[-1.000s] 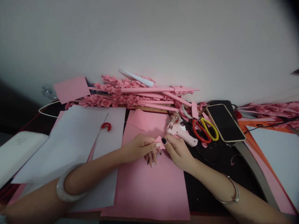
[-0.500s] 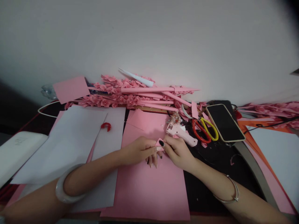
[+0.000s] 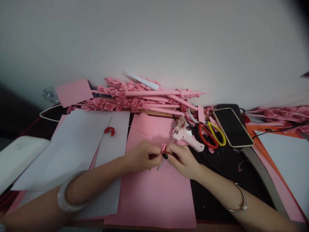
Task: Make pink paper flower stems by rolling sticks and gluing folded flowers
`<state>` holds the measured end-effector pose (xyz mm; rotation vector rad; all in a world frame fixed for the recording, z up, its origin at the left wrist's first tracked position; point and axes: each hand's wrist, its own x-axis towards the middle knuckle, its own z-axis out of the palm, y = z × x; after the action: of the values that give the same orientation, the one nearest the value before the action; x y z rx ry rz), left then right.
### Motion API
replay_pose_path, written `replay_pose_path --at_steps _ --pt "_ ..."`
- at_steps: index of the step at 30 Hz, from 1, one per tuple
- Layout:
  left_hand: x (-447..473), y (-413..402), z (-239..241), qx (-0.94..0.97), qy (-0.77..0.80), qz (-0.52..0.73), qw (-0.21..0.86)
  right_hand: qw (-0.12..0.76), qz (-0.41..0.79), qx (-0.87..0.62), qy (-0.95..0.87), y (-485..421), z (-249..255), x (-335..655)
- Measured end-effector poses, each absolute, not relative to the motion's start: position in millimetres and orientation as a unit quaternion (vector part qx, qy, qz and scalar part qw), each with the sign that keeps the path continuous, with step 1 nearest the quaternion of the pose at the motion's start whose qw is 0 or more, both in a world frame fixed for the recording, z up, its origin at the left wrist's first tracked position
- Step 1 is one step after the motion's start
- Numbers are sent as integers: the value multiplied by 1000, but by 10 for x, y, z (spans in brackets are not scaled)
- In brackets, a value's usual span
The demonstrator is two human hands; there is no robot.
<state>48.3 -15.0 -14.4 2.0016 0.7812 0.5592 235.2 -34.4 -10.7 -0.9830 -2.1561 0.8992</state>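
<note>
Between my two hands is a small folded piece of pink paper [image 3: 163,147], pinched at the fingertips above a large pink sheet [image 3: 156,199]. My left hand [image 3: 142,156] grips it from the left, thumb and finger closed. From the other side my right hand [image 3: 183,159] pinches it, a dark-nailed thumb in front. A thin pale strip [image 3: 161,165] sticks out below the fingers; I cannot tell what it is. Just beyond my right hand lies a pale pink glue gun [image 3: 187,138]. Fingers cover most of the folded paper.
Rolled pink paper stems and paper flowers [image 3: 135,103] are heaped along the wall. Scissors with red and yellow handles [image 3: 212,134] lie beside a phone [image 3: 233,127] at the right. White sheets [image 3: 65,148] and a small red piece [image 3: 109,130] are at the left.
The pink paper has gone from a flat-looking piece to a narrow upright fold. My fingers have curled in closer around it, and the pale strip now shows beneath.
</note>
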Motion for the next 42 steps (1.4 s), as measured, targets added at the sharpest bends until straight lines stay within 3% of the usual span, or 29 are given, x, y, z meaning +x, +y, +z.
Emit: replay_pose_path --at_steps 8,16,23,33,42 --pt "495 -187 -90 843 255 214 423 277 346 -367 -818 -341 -132 2352" --pt "478 -109 -76 750 393 250 469 339 358 -417 -763 -329 -113 2357" --pt "485 -123 -92 755 361 264 480 321 323 -439 -775 -325 -127 2347" --pt "494 -123 -129 793 394 265 382 314 270 -459 -786 -318 -143 2347" --pt "495 -125 -89 812 369 242 382 282 272 -453 -801 -313 -142 2347"
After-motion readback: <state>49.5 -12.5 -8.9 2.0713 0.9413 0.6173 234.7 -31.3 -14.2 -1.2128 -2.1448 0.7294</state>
